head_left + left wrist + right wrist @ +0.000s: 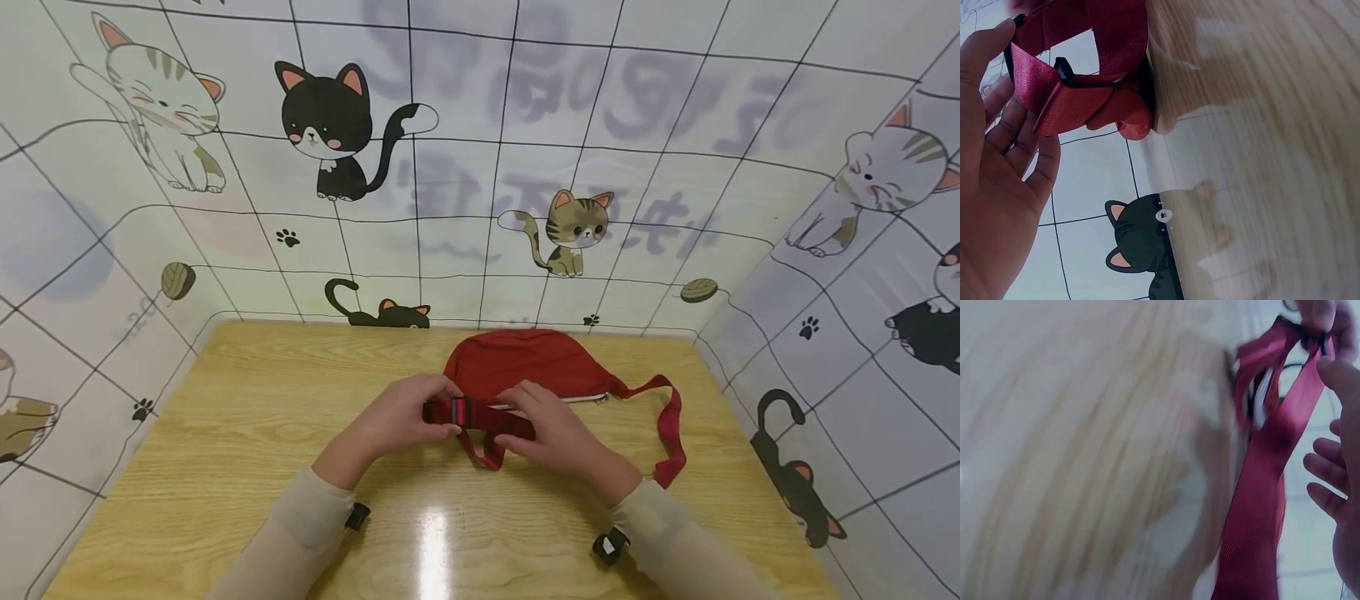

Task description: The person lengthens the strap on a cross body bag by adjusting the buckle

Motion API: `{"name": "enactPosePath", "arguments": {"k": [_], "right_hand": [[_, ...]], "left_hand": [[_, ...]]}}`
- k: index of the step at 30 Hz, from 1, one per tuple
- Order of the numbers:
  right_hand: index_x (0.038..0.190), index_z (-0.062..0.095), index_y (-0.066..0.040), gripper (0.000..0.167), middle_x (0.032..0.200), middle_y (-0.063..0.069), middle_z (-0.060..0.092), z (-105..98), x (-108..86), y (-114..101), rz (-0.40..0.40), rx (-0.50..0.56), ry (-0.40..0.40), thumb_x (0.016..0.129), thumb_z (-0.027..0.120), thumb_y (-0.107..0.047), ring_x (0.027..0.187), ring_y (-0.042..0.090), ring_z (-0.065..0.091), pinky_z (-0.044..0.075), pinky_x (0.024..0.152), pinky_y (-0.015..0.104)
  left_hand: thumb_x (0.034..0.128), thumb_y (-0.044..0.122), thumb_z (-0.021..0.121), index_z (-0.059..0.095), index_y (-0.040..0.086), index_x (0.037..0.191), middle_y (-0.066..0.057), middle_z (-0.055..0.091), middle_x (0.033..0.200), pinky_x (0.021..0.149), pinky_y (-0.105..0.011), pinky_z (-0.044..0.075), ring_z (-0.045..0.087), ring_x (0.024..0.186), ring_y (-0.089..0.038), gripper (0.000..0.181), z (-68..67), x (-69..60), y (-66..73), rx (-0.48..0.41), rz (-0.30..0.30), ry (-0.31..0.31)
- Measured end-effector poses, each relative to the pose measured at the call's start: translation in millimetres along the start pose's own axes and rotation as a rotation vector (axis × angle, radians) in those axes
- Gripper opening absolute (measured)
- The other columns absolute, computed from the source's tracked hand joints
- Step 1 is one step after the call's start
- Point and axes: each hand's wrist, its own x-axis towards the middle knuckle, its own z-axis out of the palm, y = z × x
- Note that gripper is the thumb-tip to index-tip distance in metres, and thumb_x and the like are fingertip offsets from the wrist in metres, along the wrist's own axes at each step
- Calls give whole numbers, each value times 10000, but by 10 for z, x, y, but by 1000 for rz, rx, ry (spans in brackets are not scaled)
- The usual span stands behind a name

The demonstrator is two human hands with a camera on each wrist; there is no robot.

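Observation:
A red waist bag [536, 362] lies on the table, its zip edge towards me. In front of it my left hand [401, 417] grips the webbing strap [491, 417] beside a black buckle [459, 412], thumb and fingers on either side. My right hand [555, 429] pinches the same strap a little further right. In the left wrist view, the red strap [1116, 37] loops away from the left hand [997, 162]. The right wrist view has the right thumb on the strap [1260, 487], near the black fitting. A short loop of strap hangs below the buckle.
The other length of strap [670, 425] trails from the bag's right end and curves over the wood-grain table [247, 467]. A wall sheet [465, 175] with cat drawings stands behind and at both sides. Black wrist-worn devices [611, 546] sit at the sleeves.

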Motion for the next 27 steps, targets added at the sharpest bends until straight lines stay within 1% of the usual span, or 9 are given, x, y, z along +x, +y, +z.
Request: {"name": "enactPosePath", "arguments": {"k": [3, 6, 10, 14, 17, 20, 22, 24, 27], "right_hand": [[1455, 632, -106, 621, 1366, 38, 673, 46, 120, -153, 20, 40, 16, 959, 895, -370, 1268, 189, 619, 554, 1061, 470], [1487, 615, -106, 649, 1414, 40, 666, 97, 226, -279, 24, 52, 13, 961, 895, -363, 1300, 210, 608, 535, 1082, 483], [1474, 631, -126, 623, 1378, 1, 682, 144, 310, -370, -11, 40, 18, 958, 899, -349, 1257, 192, 617, 518, 1086, 477], [1392, 687, -138, 515, 1244, -35, 694, 162, 333, -384, -53, 25, 58, 962, 898, -329, 1133, 151, 616, 527, 1025, 432], [1349, 708, -146, 468, 1196, -48, 681, 170, 324, -371, -63, 12, 76, 958, 904, -315, 1087, 134, 603, 539, 973, 398], [1353, 696, -156, 484, 1209, -50, 672, 168, 306, -363, -47, 27, 76, 944, 920, -282, 1099, 127, 601, 556, 957, 378], [1357, 680, -164, 497, 1212, -54, 660, 162, 296, -359, -25, 49, 67, 937, 927, -260, 1103, 123, 598, 565, 945, 368], [1361, 665, -167, 505, 1219, -53, 648, 149, 287, -362, 0, 76, 54, 936, 928, -245, 1108, 122, 596, 571, 943, 366], [1357, 652, -165, 496, 1220, -54, 631, 137, 271, -355, 17, 98, 35, 944, 919, -233, 1102, 119, 597, 575, 938, 361]], "left_hand": [[899, 242, 949, 719, 262, 1216, 179, 704, 1038, 833, -358, 565, 643, 935, -69, 393, 10, -4, -14, 10, 10, 4], [899, 238, 951, 721, 250, 1248, 160, 710, 1066, 854, -358, 577, 652, 959, -71, 418, 18, -8, -16, 20, 21, 6], [899, 251, 957, 717, 219, 1285, 125, 722, 1107, 884, -361, 586, 661, 992, -79, 456, 17, -13, -4, 35, 23, 6], [908, 255, 951, 706, 206, 1269, 116, 728, 1099, 897, -368, 587, 670, 994, -82, 439, 17, -15, 4, 21, 8, -6], [912, 249, 946, 695, 199, 1261, 112, 731, 1097, 913, -377, 585, 677, 1005, -83, 433, 27, -13, 1, 6, -2, -20], [899, 247, 957, 689, 192, 1264, 111, 731, 1107, 921, -374, 581, 673, 1013, -79, 456, 41, -8, -13, 12, -11, -31], [890, 240, 964, 692, 192, 1250, 114, 725, 1097, 900, -360, 580, 665, 992, -78, 454, 51, -4, -21, 24, -15, -41], [881, 219, 969, 702, 189, 1225, 114, 719, 1083, 873, -348, 575, 652, 965, -84, 437, 59, 2, -28, 44, -8, -46], [875, 187, 968, 718, 185, 1186, 109, 712, 1063, 844, -345, 566, 635, 932, -97, 399, 65, 6, -33, 77, 6, -48]]}}
